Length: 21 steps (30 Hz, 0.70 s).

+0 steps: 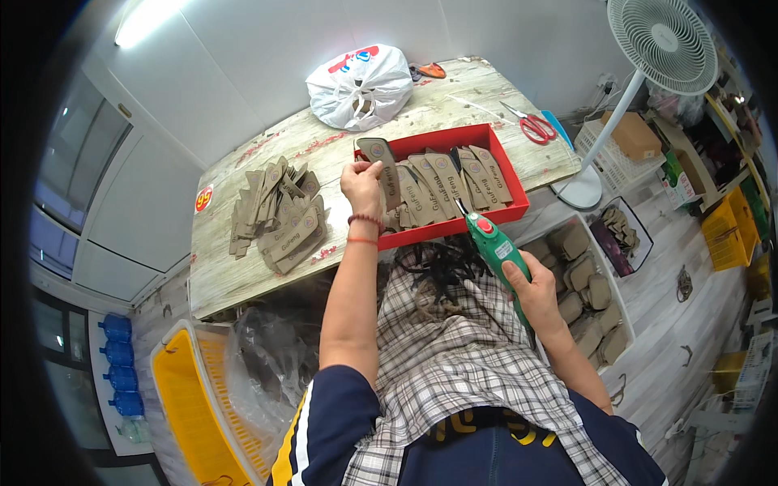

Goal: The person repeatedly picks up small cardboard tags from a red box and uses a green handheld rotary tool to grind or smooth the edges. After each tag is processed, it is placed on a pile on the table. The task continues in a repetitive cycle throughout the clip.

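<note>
Pinched in my left hand (362, 185) is a flat tan fabric piece (391, 180) with a rounded end and dark lettering, held upright over the left end of a red box (509, 212). More tan fabric pieces (438, 186) stand in a row inside this box. My right hand (531, 287) grips a green handheld power tool (496, 251) with a red button; its slim dark tip points toward the box's near edge, and I cannot tell its exact kind. Left of the box, a loose pile of similar tan pieces (279, 215) lies on the worn wooden table (219, 283).
At the table's back sits a stuffed white plastic bag (365, 85). Red-handled scissors (536, 128) lie far right, near a white standing fan (579, 188). Below on the right, a white bin (617, 348) holds tan bundles. A yellow basket (190, 405) stands lower left.
</note>
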Available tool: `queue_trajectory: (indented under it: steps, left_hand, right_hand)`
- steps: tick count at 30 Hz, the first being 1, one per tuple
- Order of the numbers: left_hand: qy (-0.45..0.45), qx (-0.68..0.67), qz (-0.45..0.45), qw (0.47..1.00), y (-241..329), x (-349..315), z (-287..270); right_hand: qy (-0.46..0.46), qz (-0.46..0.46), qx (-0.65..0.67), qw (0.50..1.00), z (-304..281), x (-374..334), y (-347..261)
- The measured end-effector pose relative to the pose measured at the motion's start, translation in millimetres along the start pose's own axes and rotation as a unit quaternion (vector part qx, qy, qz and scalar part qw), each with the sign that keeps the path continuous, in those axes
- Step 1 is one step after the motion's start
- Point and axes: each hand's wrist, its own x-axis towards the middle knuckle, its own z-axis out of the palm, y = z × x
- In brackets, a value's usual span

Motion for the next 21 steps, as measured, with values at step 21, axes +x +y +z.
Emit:
queue_trajectory:
  steps: [21]
  left_hand:
    - [-0.141,-0.285,-0.163,0.934,37,-165,34]
  right_hand:
    - [0.029,0.023,0.001,0.999,-1,-7,8]
